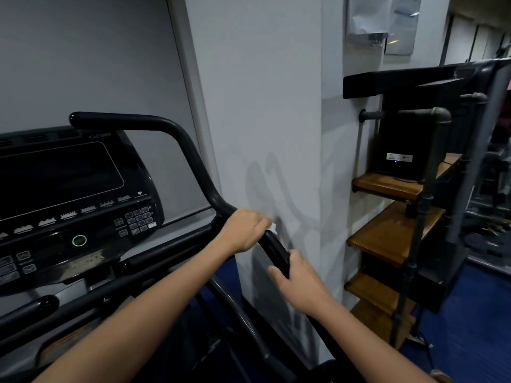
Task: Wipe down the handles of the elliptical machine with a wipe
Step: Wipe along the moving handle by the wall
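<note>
The elliptical's black right handle curves up from the middle of the view to a rounded tip at upper left. My left hand is wrapped around the handle's lower part, closed on a white wipe, of which only a small corner shows past my fingers. Just below it my right hand grips the same handle on its flat black section. The rest of the wipe is hidden in my left fist.
The black console with dark screen and keypad fills the left. A white pillar stands right behind the handle. At the right is a pipe-frame shelf with wooden boards carrying a black speaker. Blue floor lies below.
</note>
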Action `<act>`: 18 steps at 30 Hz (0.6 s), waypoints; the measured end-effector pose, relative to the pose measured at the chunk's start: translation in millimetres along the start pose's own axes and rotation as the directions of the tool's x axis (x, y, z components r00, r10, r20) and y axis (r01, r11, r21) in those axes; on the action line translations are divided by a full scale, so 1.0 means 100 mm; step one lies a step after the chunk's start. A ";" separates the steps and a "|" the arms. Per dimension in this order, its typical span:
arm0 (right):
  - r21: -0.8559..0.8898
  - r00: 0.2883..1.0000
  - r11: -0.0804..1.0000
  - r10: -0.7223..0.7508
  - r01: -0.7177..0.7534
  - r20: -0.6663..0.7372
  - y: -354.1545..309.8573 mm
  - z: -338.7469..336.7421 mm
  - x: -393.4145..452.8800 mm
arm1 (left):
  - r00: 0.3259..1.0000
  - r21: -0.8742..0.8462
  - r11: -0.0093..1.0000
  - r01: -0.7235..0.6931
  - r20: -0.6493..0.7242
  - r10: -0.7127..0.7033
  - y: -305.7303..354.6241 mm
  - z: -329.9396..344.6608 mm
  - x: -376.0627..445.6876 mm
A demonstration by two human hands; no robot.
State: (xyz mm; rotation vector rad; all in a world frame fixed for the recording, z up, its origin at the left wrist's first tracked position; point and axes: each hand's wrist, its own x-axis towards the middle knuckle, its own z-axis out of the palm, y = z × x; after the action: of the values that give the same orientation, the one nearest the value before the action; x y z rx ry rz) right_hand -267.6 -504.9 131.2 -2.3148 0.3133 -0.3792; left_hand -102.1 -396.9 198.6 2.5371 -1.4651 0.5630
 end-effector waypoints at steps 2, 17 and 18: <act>0.010 1.000 1.000 0.009 -0.009 -0.001 0.18 0.02 -0.17 | 0.997 -0.018 0.997 -0.072 -0.027 0.072 0.10 0.02 -0.07; -0.239 0.991 0.970 0.061 -0.032 0.115 0.66 -0.08 -0.51 | 0.602 0.229 0.973 0.034 0.772 -0.203 0.21 -0.46 0.51; -0.229 0.990 0.973 0.068 -0.039 0.121 0.66 -0.07 -0.52 | 0.658 0.286 0.955 -0.076 0.735 -0.168 0.34 -0.41 0.45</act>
State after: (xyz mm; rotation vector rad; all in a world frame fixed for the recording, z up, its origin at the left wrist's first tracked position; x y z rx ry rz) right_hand -325.7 -536.8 79.2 -2.5339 0.3703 -0.1735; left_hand -121.3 -437.4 252.3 3.2561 -1.5956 -0.4181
